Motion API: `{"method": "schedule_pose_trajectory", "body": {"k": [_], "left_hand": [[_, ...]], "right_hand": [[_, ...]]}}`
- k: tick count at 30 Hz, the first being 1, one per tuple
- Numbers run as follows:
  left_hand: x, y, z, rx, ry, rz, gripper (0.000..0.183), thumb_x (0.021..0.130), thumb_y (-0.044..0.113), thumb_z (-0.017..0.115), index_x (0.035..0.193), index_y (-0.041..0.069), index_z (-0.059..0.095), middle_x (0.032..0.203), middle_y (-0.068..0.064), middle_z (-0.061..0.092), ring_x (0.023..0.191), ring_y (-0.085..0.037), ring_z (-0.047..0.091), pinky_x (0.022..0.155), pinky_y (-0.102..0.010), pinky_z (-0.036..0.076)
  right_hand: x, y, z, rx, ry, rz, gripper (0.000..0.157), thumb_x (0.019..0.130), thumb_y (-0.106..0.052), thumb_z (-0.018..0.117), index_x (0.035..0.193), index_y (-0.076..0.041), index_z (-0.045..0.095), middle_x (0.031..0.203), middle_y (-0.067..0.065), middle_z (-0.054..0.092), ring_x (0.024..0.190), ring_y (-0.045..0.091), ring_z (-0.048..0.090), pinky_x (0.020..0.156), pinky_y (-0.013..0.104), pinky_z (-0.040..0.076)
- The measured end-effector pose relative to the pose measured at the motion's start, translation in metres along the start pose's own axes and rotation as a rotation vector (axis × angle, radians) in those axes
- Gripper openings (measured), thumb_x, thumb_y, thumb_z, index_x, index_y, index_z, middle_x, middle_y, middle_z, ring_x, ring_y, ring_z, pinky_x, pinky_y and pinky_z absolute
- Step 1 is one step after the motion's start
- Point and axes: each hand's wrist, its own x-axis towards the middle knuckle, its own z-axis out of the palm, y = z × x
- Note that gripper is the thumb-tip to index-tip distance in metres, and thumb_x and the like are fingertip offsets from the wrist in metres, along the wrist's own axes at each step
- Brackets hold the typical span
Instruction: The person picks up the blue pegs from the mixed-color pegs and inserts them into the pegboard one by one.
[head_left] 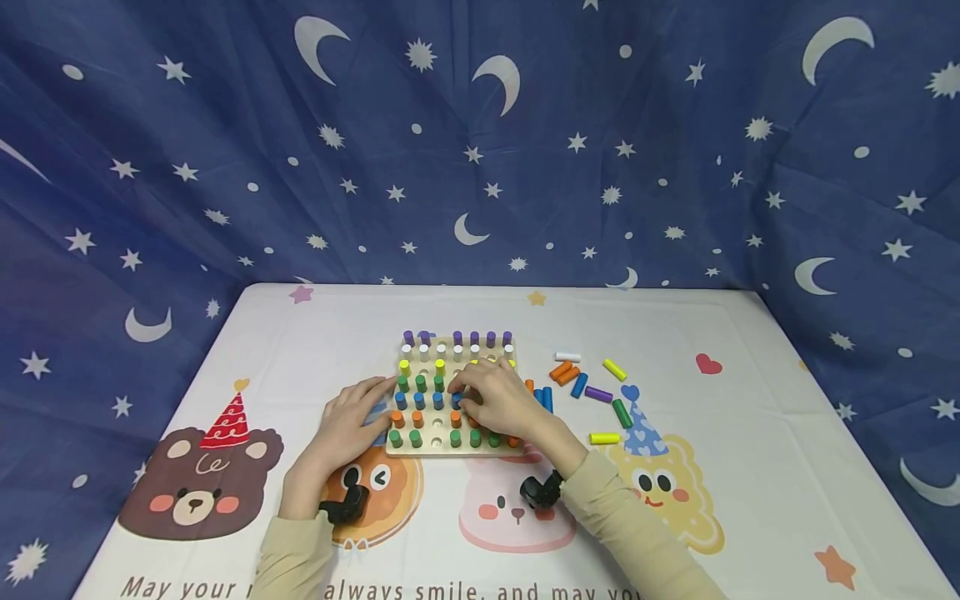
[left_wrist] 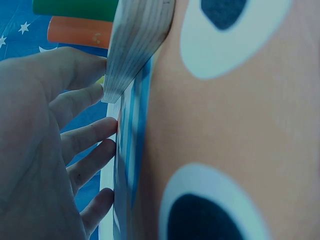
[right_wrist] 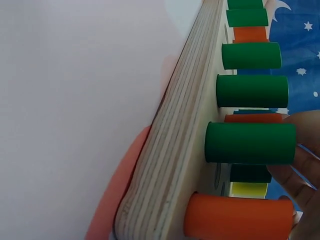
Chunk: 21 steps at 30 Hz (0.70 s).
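A wooden pegboard (head_left: 423, 454) lies flat, carrying upright rows of coloured pegs: purple at the back, then white, yellow, green, blue, orange and green in front. My left hand (head_left: 348, 425) rests at the board's left side, and in the left wrist view its thumb and index fingertip (left_wrist: 95, 95) are right at the layered wood edge (left_wrist: 137, 45). Over the board's right half, my right hand (head_left: 498, 402) pinches a blue peg (head_left: 456, 402) in the blue row. In the right wrist view, the front green peg (right_wrist: 250, 143) and orange peg (right_wrist: 237, 216) partly hide its fingers.
Right of the board lie loose pegs: a white one (head_left: 567, 357), a purple one (head_left: 598, 394), a green one (head_left: 622, 413), a yellow one (head_left: 604, 438), and several orange and blue ones. A starry blue curtain (head_left: 540, 167) hangs behind the printed tablecloth (head_left: 780, 467).
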Motion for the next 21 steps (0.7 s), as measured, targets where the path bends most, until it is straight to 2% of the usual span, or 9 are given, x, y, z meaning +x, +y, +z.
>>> {"method": "schedule_pose_trajectory", "body": {"k": [2, 6, 10, 13, 15, 21], "left_hand": [[0.0, 0.0, 0.0, -0.003, 0.0, 0.0, 0.055, 0.095, 0.025, 0.053, 0.148, 0.017, 0.039, 0.15, -0.014, 0.039, 0.138, -0.038, 0.03, 0.109, -0.064, 0.02], [0.0, 0.001, -0.001, -0.008, 0.001, 0.0, 0.055, 0.095, 0.024, 0.053, 0.148, 0.017, 0.039, 0.15, -0.014, 0.039, 0.138, -0.039, 0.031, 0.108, -0.064, 0.019], [-0.001, 0.002, -0.001, -0.011, -0.003, -0.005, 0.055, 0.095, 0.024, 0.053, 0.148, 0.017, 0.039, 0.15, -0.014, 0.039, 0.138, -0.038, 0.031, 0.109, -0.064, 0.019], [-0.001, 0.003, -0.002, -0.006, 0.001, -0.005, 0.055, 0.095, 0.024, 0.053, 0.148, 0.017, 0.039, 0.15, -0.014, 0.039, 0.137, -0.039, 0.032, 0.109, -0.064, 0.02], [-0.002, 0.004, -0.003, -0.004, 0.005, -0.003, 0.055, 0.095, 0.024, 0.053, 0.148, 0.017, 0.039, 0.149, -0.014, 0.04, 0.137, -0.039, 0.032, 0.109, -0.064, 0.02], [-0.002, 0.005, -0.003, 0.003, 0.011, 0.0, 0.055, 0.095, 0.024, 0.053, 0.148, 0.017, 0.04, 0.149, -0.014, 0.04, 0.138, -0.039, 0.031, 0.109, -0.064, 0.02]], "right_hand": [[-0.001, 0.0, 0.0, 0.003, 0.007, 0.011, 0.02, 0.085, -0.012, 0.069, 0.104, -0.018, 0.07, 0.1, -0.004, 0.071, 0.091, 0.012, 0.057, 0.113, 0.063, 0.023], [-0.004, 0.002, -0.001, 0.021, 0.032, 0.021, 0.019, 0.085, -0.013, 0.069, 0.103, -0.018, 0.07, 0.1, -0.005, 0.071, 0.092, 0.012, 0.057, 0.115, 0.062, 0.021], [-0.008, 0.002, -0.003, 0.089, 0.057, 0.037, 0.017, 0.086, -0.013, 0.069, 0.103, -0.016, 0.071, 0.098, -0.003, 0.07, 0.089, 0.015, 0.057, 0.112, 0.055, 0.029], [-0.013, 0.001, -0.006, 0.143, 0.076, 0.057, 0.016, 0.087, -0.014, 0.069, 0.103, -0.016, 0.071, 0.095, -0.004, 0.07, 0.086, 0.017, 0.057, 0.099, 0.044, 0.037], [-0.016, 0.001, -0.007, 0.172, 0.083, 0.075, 0.016, 0.087, -0.015, 0.069, 0.103, -0.017, 0.071, 0.094, -0.004, 0.069, 0.086, 0.017, 0.058, 0.093, 0.04, 0.038], [-0.025, 0.005, -0.012, 0.242, 0.097, 0.103, 0.017, 0.088, -0.016, 0.068, 0.105, -0.015, 0.07, 0.1, -0.001, 0.071, 0.09, 0.018, 0.06, 0.091, 0.04, 0.044]]}}
